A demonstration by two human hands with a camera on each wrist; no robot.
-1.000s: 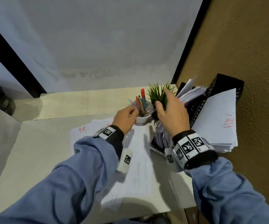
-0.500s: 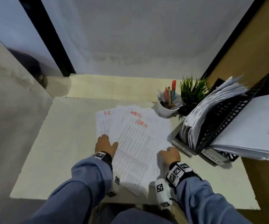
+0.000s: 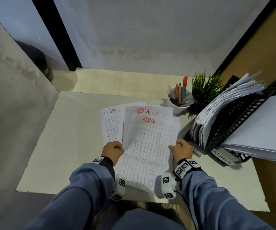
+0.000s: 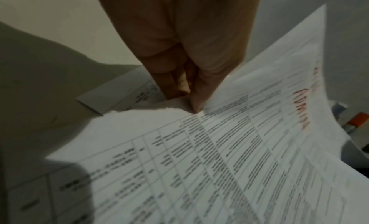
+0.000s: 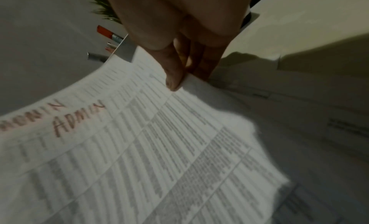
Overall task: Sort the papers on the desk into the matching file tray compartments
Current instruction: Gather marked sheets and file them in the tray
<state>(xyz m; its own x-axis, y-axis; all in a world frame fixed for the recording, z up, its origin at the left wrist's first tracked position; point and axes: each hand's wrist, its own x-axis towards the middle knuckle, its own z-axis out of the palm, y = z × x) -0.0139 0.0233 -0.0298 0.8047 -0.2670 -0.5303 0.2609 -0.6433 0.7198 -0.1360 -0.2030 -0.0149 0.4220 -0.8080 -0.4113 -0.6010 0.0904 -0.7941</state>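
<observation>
A fan of printed papers lies on the desk; the top sheet [image 3: 148, 146] is marked ADMIN in red, another ADMIN sheet [image 3: 150, 112] lies under it, and an HR sheet [image 3: 111, 125] sticks out on the left. My left hand [image 3: 113, 151] pinches the top sheet's left edge, which curls up. My right hand [image 3: 182, 151] pinches its right edge. In the left wrist view the fingertips [image 4: 194, 104] close on the paper [image 4: 239, 148]; the right wrist view shows the thumb [image 5: 174, 80] on the ADMIN sheet [image 5: 139, 148]. The black file tray [image 3: 233, 123] stands at the right, its front compartment labelled ADMIN [image 3: 222, 157].
A white cup of pens [image 3: 179, 100] and a small potted plant [image 3: 203, 92] stand behind the papers, left of the tray. The tray holds thick paper stacks [image 3: 266, 130]. Walls close in at left, back and right. Bare desk [image 3: 67, 138] lies left of the papers.
Both hands came back from the pen cup and tray to the near edge of the papers, and now pinch the top ADMIN sheet by its sides, its left edge lifting.
</observation>
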